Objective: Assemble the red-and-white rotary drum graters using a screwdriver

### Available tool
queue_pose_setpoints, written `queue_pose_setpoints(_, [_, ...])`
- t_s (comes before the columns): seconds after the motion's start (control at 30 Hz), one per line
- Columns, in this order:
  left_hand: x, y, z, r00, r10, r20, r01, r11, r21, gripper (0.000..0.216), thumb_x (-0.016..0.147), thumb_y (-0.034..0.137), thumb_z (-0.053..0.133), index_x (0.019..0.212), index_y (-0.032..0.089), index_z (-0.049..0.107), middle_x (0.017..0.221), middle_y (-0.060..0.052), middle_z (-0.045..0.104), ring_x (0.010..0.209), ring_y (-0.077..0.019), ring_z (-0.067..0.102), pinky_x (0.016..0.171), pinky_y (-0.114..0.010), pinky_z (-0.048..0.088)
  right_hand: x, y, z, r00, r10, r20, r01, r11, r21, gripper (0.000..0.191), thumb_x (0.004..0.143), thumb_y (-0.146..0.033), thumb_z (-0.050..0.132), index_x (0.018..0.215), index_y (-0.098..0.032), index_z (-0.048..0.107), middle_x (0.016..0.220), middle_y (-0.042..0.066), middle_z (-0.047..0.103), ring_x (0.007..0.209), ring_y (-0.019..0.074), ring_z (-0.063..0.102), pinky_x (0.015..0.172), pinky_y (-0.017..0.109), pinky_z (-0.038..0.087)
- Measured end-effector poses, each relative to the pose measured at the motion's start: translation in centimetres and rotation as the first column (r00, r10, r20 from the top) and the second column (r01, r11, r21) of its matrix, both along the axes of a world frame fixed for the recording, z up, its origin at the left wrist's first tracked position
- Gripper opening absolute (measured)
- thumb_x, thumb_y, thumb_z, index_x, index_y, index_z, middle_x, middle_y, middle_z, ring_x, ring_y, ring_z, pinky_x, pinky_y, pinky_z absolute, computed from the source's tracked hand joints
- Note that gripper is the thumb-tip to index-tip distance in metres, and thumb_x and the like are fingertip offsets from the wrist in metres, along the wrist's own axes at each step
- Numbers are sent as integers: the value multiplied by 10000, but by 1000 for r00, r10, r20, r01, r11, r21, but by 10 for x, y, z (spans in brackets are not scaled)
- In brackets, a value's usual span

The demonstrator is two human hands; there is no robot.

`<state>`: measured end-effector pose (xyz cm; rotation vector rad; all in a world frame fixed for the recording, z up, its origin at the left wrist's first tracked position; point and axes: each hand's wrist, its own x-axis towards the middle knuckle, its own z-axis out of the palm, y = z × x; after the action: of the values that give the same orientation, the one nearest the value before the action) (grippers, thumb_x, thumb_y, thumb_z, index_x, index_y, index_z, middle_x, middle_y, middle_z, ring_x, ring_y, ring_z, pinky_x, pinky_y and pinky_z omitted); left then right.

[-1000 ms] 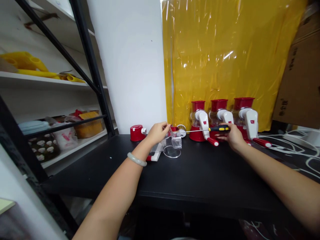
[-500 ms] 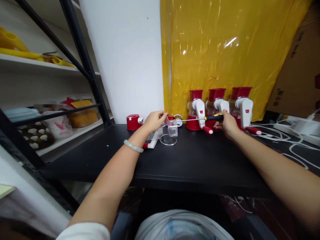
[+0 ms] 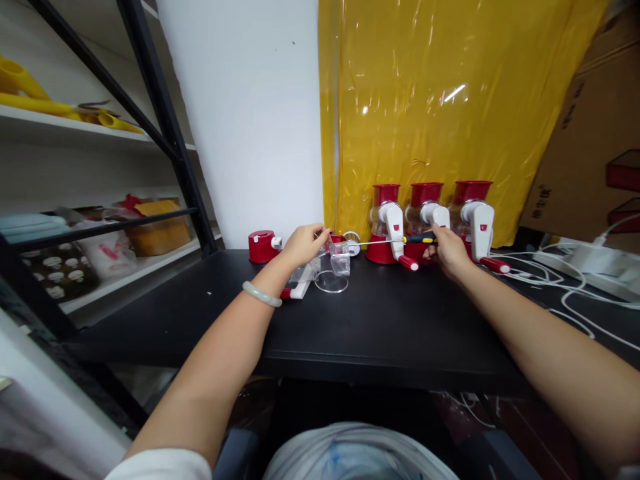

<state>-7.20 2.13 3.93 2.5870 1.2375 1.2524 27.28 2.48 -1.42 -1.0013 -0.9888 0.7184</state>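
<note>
My right hand point(image 3: 448, 252) is closed around the black and yellow handle of a screwdriver point(image 3: 420, 237). Its long shaft points left, nearly level, toward a clear plastic housing point(image 3: 341, 260) with a round rim resting on the black tabletop. At the left end of the shaft, my left hand point(image 3: 304, 245) has thumb and fingers pinched together by the housing; what they grip is hidden. Beneath my left wrist lies a white crank arm with a red part point(image 3: 299, 288). A white ring-shaped part point(image 3: 353, 243) sits just behind the shaft.
Several red and white hand-crank graters point(image 3: 388, 220) stand behind and beside my right hand. A red base point(image 3: 263, 246) is left of my left hand. White cables point(image 3: 555, 280) and a power strip point(image 3: 613, 260) lie at right. A black-framed shelf point(image 3: 175, 157) borders the left side.
The view has shifted slightly, so everything appears a little further left. Both hands and the screwdriver keep nearly the same pose against the housing.
</note>
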Motion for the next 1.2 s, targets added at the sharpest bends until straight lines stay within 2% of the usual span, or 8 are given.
queue_pose_setpoints(0.1, [0, 0, 0, 1000, 0, -2, 0, 1000, -1, 319, 931, 369, 446, 772, 170, 639, 740, -32, 677, 673, -157, 579, 662, -283, 406, 0, -1, 1, 1000, -24, -3, 23, 998, -63, 264, 954, -379, 416, 851, -200, 579, 413, -38, 486, 354, 139, 533, 357, 219, 437])
queue_pose_setpoints(0.23, [0, -1, 0, 1000, 1, -17, -1, 1000, 4, 337, 932, 385, 438, 764, 173, 640, 710, -23, 663, 643, -154, 560, 645, -282, 394, -2, -5, 6, 999, 13, -37, -16, 995, -97, 288, 944, -249, 325, 878, -174, 596, 510, -13, 564, 366, 118, 555, 380, 220, 474])
queue_pose_setpoints(0.4, [0, -1, 0, 1000, 9, -21, -9, 1000, 10, 346, 931, 388, 431, 768, 172, 647, 702, -23, 659, 634, -155, 550, 639, -282, 390, -3, -5, 7, 999, 8, -49, -13, 996, -93, 205, 873, -163, 394, 915, -173, 595, 546, -18, 588, 374, 116, 568, 376, 215, 476])
queue_pose_setpoints(0.57, [0, 1, -1, 1000, 12, -26, -12, 1000, 13, 350, 930, 393, 427, 772, 172, 648, 727, -30, 671, 670, -162, 568, 663, -283, 402, -1, -2, 2, 1000, -13, -11, 12, 999, -36, 127, 910, -293, 482, 911, -214, 581, 432, -49, 505, 356, 137, 543, 360, 211, 435])
queue_pose_setpoints(0.73, [0, -1, 0, 1000, 17, -26, -16, 1000, 17, 346, 927, 397, 434, 761, 177, 643, 708, -21, 664, 648, -159, 563, 652, -284, 397, 2, -2, 0, 999, -8, 52, 8, 1000, -10, 228, 927, -377, 472, 841, -205, 594, 396, -52, 463, 328, 131, 506, 338, 204, 391])
queue_pose_setpoints(0.87, [0, -2, 0, 999, 17, -28, -17, 1000, 17, 338, 929, 384, 434, 758, 177, 639, 705, -20, 660, 653, -160, 566, 649, -284, 393, 2, -2, 2, 1000, 7, -9, -8, 998, -67, 258, 932, -285, 366, 914, -182, 601, 473, -25, 551, 333, 123, 523, 347, 214, 430])
queue_pose_setpoints(1.03, [0, -2, 0, 999, 16, -31, -15, 1000, 21, 329, 933, 367, 435, 761, 176, 640, 706, -23, 660, 650, -156, 557, 640, -282, 385, -2, -3, 5, 997, 24, -78, -30, 997, -78, 210, 853, -194, 398, 895, -165, 602, 583, 5, 623, 376, 117, 575, 386, 224, 495])
queue_pose_setpoints(1.2, [0, -1, 0, 999, 23, -24, -22, 1000, 22, 331, 930, 378, 440, 759, 177, 639, 694, -19, 652, 640, -158, 556, 622, -280, 378, -3, -4, 6, 995, 29, -92, -37, 996, -87, 158, 839, -180, 459, 942, -178, 578, 566, -10, 613, 364, 119, 566, 370, 214, 475])
